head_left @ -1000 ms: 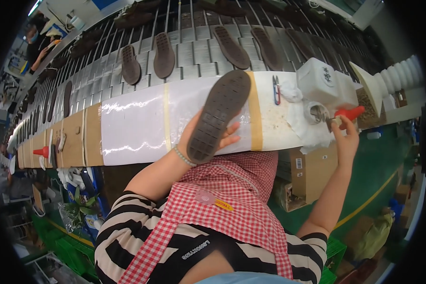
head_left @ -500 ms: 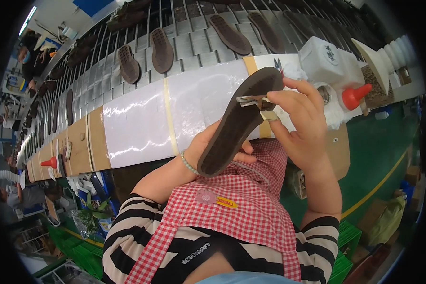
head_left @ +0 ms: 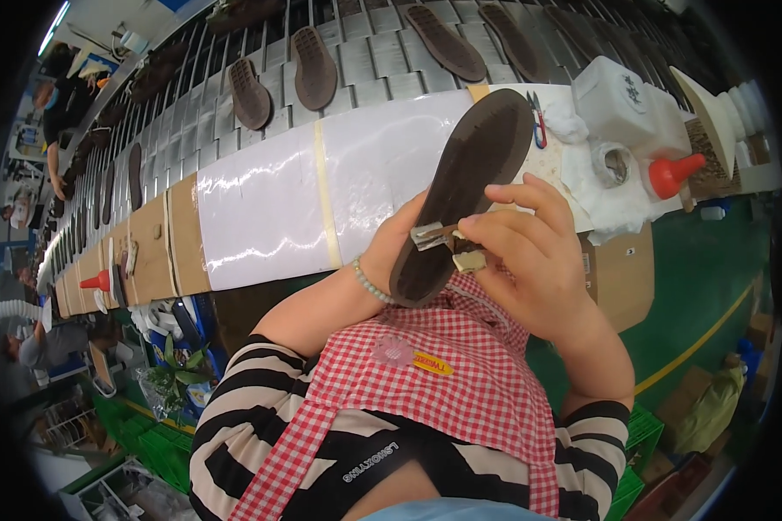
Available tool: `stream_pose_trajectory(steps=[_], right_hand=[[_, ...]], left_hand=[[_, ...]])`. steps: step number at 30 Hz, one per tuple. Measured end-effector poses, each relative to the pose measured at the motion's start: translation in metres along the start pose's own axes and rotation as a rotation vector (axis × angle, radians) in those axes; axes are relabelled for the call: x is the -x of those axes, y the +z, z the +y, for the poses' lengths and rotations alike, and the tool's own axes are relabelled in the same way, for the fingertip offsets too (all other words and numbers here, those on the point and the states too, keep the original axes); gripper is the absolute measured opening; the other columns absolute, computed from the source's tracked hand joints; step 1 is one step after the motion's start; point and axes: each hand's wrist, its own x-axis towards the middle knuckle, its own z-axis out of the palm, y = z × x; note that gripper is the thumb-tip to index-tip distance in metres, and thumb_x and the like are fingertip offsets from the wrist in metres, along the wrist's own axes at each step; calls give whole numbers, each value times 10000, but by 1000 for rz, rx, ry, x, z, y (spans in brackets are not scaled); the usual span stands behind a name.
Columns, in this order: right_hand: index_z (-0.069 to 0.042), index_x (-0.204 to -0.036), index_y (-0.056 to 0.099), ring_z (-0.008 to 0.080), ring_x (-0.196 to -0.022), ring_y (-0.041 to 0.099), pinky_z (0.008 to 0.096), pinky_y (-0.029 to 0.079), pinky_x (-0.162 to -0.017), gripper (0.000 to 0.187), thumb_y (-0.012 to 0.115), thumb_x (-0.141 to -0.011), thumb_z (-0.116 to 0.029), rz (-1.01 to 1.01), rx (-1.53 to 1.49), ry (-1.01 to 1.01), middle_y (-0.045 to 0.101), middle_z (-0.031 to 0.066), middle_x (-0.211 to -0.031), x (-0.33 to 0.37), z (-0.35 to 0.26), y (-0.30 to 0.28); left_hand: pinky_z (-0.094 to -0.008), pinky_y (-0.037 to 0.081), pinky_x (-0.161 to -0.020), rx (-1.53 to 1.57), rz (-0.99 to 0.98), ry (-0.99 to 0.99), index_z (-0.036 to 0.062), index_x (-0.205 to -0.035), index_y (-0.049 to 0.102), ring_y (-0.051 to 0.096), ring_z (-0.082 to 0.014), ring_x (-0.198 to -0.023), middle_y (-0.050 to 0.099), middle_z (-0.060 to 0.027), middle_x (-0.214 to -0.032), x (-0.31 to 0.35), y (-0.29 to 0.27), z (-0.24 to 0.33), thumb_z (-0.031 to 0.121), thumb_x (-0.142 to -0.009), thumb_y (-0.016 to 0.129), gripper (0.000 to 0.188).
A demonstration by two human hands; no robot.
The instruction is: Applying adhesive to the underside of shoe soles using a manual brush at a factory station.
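Note:
My left hand (head_left: 389, 250) is wrapped round the underside of a dark brown shoe sole (head_left: 487, 143), holding it tilted in front of my apron. Most of those fingers are hidden behind the sole. Pinched in my right hand (head_left: 537, 252) is a small hand tool (head_left: 431, 237) with a flat metal end and a brown handle; its exact kind does not show. The metal end lies at the lower, narrower half of the sole, seemingly against its surface. A pale yellowish scrap (head_left: 469, 261) hangs by the right fingertips.
Beyond the white-covered bench (head_left: 261, 208), a slatted metal conveyor (head_left: 365, 65) carries several brown soles (head_left: 315, 69). To the right are red-handled snips (head_left: 538, 123), a white jug (head_left: 613, 100), a clear round container (head_left: 613, 165) and a red nozzle (head_left: 676, 175). Cardboard (head_left: 182, 239) covers the bench's left.
My right hand has moved the tool down along the sole, from its middle toward the narrower lower end. The sole stands slightly more upright, and the whole view has shifted a little.

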Motion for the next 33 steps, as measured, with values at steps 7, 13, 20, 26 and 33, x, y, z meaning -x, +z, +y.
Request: stream_pose_trajectory(steps=[7, 13, 20, 26, 33], right_hand=[[-101, -1037, 738, 264, -1129, 627, 531, 424, -1069, 379, 774, -663, -50, -66, -108, -8, 695, 24, -1008, 2, -12, 7], [-121, -998, 757, 230, -1127, 629, 517, 409, -1093, 265, 733, -734, -123, -136, -124, -74, 703, -2, -979, 4, -13, 5], [-168, -984, 769, 218, -1109, 629, 520, 404, -1101, 252, 723, -736, -159, -260, -18, -152, 704, -24, -974, -2, -14, -21], [-81, -1058, 743, 296, -1056, 633, 476, 456, -1027, 455, 853, -621, -140, -97, 130, 33, 686, 50, -1000, 11, -14, -30], [-6, -1046, 687, 273, -926, 650, 354, 520, -778, 450, 909, -668, -105, 75, -368, 351, 687, 121, -981, 31, -19, 5]], left_hand=[[-341, 610, -797, -56, 69, 66, 8, -1316, 572, 700, -214, -964, 674, -130, -1173, -8, 1, 3, 254, -1090, 411, 371], [-357, 599, -817, -35, 43, 19, -21, -1303, 566, 690, -262, -984, 664, -198, -1187, -13, 0, 5, 293, -1091, 376, 424], [-446, 544, -995, 302, -255, -207, -20, -1382, 517, 589, -339, -1231, 603, -246, -1307, -11, -5, 6, 325, -1089, 349, 482], [-591, 390, -1147, 156, -225, -14, 13, -1476, 435, 372, -390, -1443, 469, -205, -1489, -15, 2, 10, 327, -1087, 339, 508], [-626, 277, -1207, 156, -130, 85, 27, -1532, 357, 295, -394, -1488, 365, -215, -1570, -19, 15, 13, 341, -1080, 300, 553]])
